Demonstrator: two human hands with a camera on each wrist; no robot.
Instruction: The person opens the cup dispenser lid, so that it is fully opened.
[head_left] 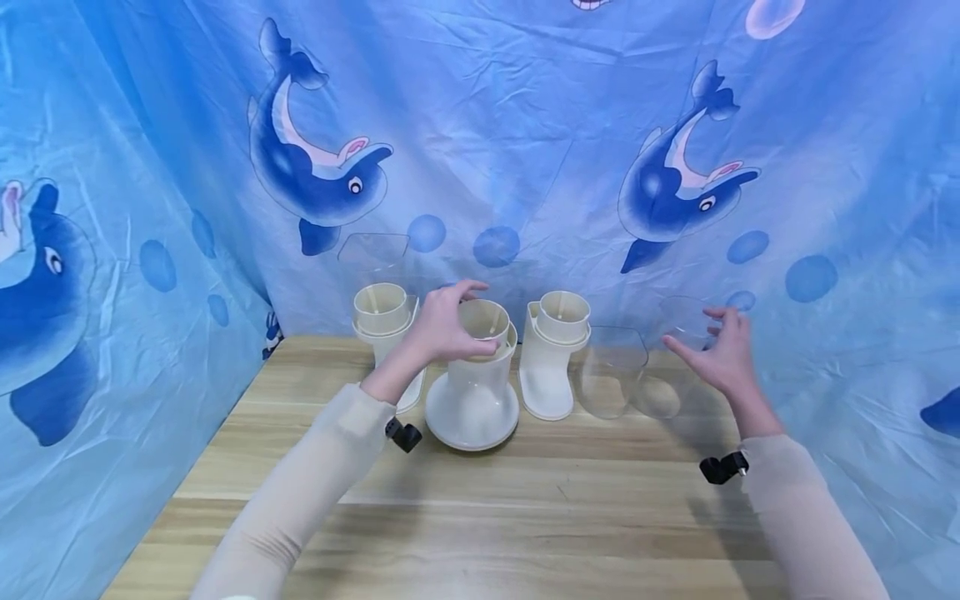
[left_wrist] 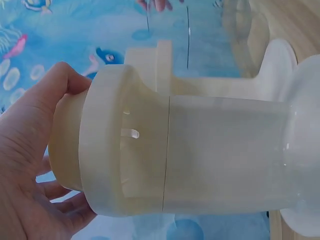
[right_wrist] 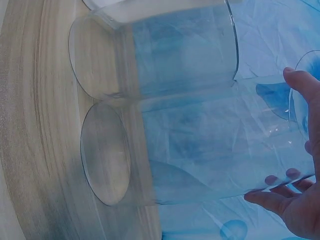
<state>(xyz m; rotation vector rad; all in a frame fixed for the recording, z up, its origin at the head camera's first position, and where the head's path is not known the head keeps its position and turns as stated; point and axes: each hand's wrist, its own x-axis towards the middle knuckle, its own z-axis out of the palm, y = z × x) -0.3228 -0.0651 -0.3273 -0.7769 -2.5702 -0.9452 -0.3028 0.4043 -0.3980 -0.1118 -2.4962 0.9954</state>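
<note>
In the middle of the table stands a white stand with a wide round base (head_left: 471,421) and a cream cup (head_left: 483,321) at its top. My left hand (head_left: 437,327) grips that cup near its rim, thumb on one side and fingers on the other; the left wrist view shows the cream cup (left_wrist: 67,137) inside a thicker cream collar (left_wrist: 102,145). On the right, my right hand (head_left: 723,354) holds a clear cylinder (right_wrist: 215,150) by its upper end, thumb and fingertips on opposite sides. This cylinder's lower end (head_left: 660,398) is close over the wooden table.
Beside the middle stand are two similar white stands with cream cups, one on the left (head_left: 381,310) and one on the right (head_left: 547,375). Another clear cylinder (head_left: 611,375) stands left of the held one. A transparent rim (head_left: 372,235) shows behind the left stand. Blue dolphin-print curtain (head_left: 510,125) hangs behind.
</note>
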